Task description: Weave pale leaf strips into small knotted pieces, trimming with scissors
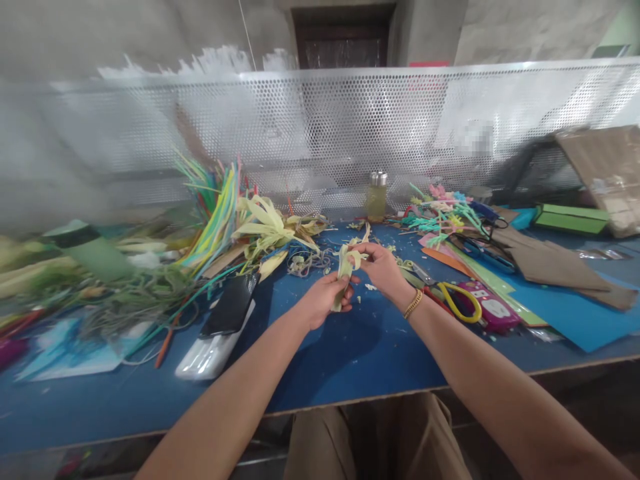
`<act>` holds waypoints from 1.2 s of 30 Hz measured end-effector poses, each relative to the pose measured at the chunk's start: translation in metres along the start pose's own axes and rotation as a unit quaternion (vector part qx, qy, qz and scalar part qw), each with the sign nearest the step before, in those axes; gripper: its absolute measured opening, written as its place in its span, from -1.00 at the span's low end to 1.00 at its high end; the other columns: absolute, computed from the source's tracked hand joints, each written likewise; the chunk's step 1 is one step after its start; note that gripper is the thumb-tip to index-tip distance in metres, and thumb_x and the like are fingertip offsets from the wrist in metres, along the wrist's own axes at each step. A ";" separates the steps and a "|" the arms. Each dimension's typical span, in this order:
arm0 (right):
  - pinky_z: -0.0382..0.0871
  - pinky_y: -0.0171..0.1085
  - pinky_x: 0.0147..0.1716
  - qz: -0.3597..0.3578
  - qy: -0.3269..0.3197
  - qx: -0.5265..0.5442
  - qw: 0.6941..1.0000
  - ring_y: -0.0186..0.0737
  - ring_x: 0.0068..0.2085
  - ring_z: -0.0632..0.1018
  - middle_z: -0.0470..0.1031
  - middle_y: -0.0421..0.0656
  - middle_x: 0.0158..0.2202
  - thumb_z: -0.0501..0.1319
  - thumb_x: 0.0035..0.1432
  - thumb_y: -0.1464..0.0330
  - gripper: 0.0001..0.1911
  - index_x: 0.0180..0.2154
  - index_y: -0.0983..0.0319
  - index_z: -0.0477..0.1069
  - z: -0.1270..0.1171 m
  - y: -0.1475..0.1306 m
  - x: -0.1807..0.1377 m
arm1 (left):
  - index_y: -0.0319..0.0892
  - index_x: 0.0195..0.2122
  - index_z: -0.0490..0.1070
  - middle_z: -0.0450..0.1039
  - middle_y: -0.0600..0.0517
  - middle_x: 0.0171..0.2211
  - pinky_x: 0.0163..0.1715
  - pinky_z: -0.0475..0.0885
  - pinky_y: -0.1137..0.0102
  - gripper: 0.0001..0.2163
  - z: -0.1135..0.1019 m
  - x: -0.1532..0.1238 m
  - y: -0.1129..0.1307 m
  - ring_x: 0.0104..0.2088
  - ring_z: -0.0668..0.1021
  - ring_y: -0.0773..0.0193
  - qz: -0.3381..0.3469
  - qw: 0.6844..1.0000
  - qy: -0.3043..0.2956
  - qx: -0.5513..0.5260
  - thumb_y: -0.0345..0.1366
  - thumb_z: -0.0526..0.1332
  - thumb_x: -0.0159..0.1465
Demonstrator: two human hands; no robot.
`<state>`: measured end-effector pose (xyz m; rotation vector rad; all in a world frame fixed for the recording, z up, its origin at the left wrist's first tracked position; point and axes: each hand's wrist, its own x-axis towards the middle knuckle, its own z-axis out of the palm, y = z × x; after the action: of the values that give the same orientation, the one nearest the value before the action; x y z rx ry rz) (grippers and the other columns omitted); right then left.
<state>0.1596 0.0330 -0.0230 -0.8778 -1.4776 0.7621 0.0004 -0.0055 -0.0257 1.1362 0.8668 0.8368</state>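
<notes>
My left hand is closed round a pale green corn husk strip, which stands up between thumb and fingers with its lower end poking out beneath. At the strip's curled upper part, my right hand pinches an edge with thumb and fingertips. Both hands are just above the blue tabletop. Small pale scraps lie around them. Beyond the left hand rests a bunch of husks. Close to my right wrist are yellow-handled scissors.
On the left are a black phone, tangled cord and colourful pipe cleaners. A glass jar stands at the back before a perforated metal panel. Coloured paper, brown card and a purple case lie right.
</notes>
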 end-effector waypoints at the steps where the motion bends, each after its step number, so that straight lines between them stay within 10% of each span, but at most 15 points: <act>1: 0.37 -0.19 -0.11 0.005 -0.003 0.008 1.000 -0.16 -0.13 0.55 0.60 -0.11 -0.17 0.31 0.00 0.29 -0.90 -0.39 0.18 0.53 0.000 0.000 0.001 | -0.20 -0.21 0.42 0.23 0.15 -0.56 -0.48 0.37 0.44 -0.76 0.000 0.000 0.000 -0.61 0.27 0.45 0.001 1.000 -0.002 0.005 -0.13 0.24 0.23; 9: 0.37 -0.21 -0.15 0.011 -0.050 0.010 0.999 -0.18 -0.25 0.54 0.60 -0.18 -0.33 0.29 0.02 0.20 -0.80 -0.37 0.18 0.58 -0.004 -0.005 0.002 | -0.20 -0.24 0.43 0.26 0.14 -0.57 -0.47 0.40 0.42 -0.76 0.002 -0.004 0.003 -0.62 0.29 0.46 -0.003 1.000 0.003 0.031 -0.12 0.26 0.21; 29: 0.37 -0.14 -0.14 -0.101 0.145 -0.112 0.978 -0.12 -0.22 0.53 0.59 -0.16 -0.33 0.29 -0.02 0.38 -0.92 -0.41 0.11 0.55 0.002 -0.002 -0.007 | -0.16 -0.10 0.39 0.45 0.03 -0.41 -0.35 0.50 0.37 -0.82 0.018 -0.007 0.003 -0.49 0.51 0.37 0.015 0.997 0.016 -0.078 -0.25 0.16 0.32; 36: 0.37 -0.23 -0.44 0.026 0.124 0.054 0.990 -0.25 -0.48 0.48 0.52 -0.20 -0.47 0.31 -0.07 0.31 -0.90 -0.45 0.16 0.42 0.011 -0.005 -0.006 | -0.14 -0.09 0.38 0.44 0.05 -0.39 -0.33 0.50 0.38 -0.83 0.021 -0.007 0.003 -0.48 0.49 0.41 0.025 0.993 0.035 -0.113 -0.30 0.18 0.31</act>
<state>0.1480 0.0260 -0.0228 -0.8976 -1.1878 0.7358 0.0157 -0.0199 -0.0181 0.9385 0.7812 0.9946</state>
